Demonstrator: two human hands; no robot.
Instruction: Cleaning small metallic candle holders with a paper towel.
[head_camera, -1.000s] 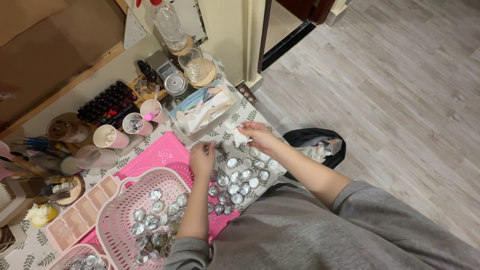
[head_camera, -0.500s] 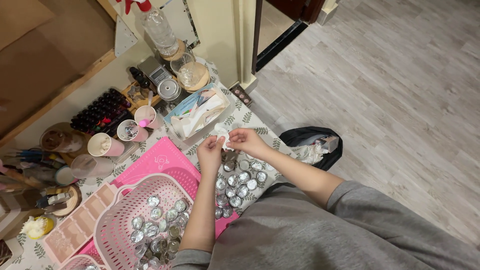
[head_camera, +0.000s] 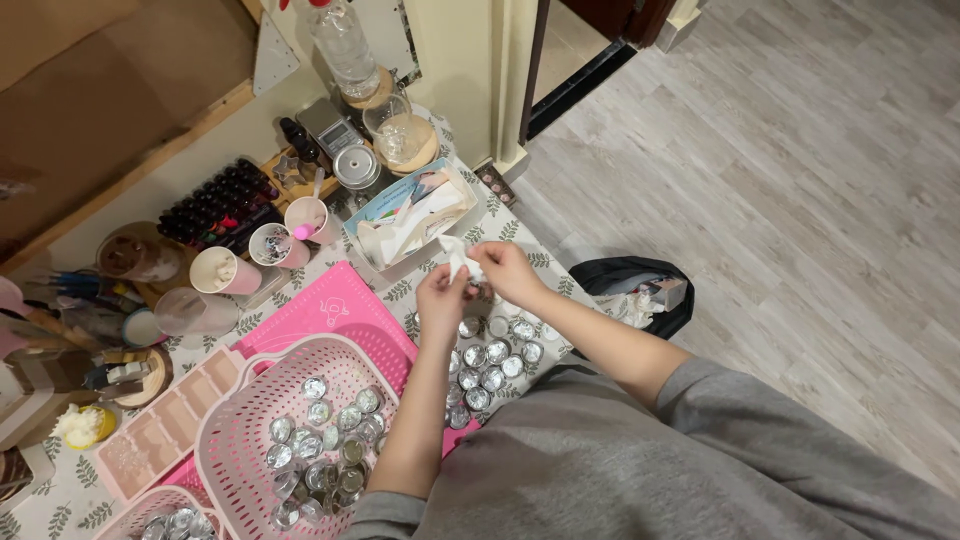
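Observation:
My left hand (head_camera: 443, 299) and my right hand (head_camera: 503, 273) meet above the table's right edge. Together they pinch a crumpled white tissue (head_camera: 457, 252) and what looks like a small round metal tin, mostly hidden between the fingers. Just below the hands, several small silver tins (head_camera: 492, 358) lie in rows on the leaf-patterned tablecloth. A pink basket (head_camera: 262, 428) to the left holds several more of the same tins. A pink mat (head_camera: 320, 315) lies under the basket.
An open box of tissues and papers (head_camera: 410, 216) sits behind my hands. Jars (head_camera: 403, 138), a spray bottle (head_camera: 342, 42), cups (head_camera: 222, 270), a rack of dark bottles (head_camera: 222, 198) and a pink mould tray (head_camera: 160, 436) crowd the table. A black bag (head_camera: 640, 296) lies on the wooden floor.
My left hand rose from the tins on the table to join my right hand. Both hands now hold the white tissue together.

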